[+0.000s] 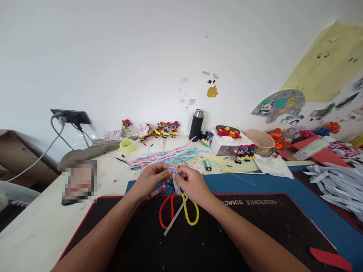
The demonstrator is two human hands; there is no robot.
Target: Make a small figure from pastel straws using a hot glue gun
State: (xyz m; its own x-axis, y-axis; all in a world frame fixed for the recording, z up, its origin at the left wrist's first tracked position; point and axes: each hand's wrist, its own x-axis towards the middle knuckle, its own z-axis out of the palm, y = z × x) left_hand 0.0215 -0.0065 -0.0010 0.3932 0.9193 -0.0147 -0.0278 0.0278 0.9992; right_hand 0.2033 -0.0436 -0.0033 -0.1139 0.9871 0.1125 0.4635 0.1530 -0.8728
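Note:
Both hands meet over the far edge of the black mat. Between the fingertips of my left hand and my right hand is a looped lilac strip. Each hand pinches it with thumb and forefinger. Just below lie scissors with one red handle and one yellow handle; their blades are partly hidden by the hands. A pale grey strip slants across the scissors. Beside my left wrist rests a small red-and-white printed packet.
Pastel strips are heaped beyond the hands. A black flask, a white box and several small figurines stand by the wall. White paper strips pile up at right. A pixelated object lies at left.

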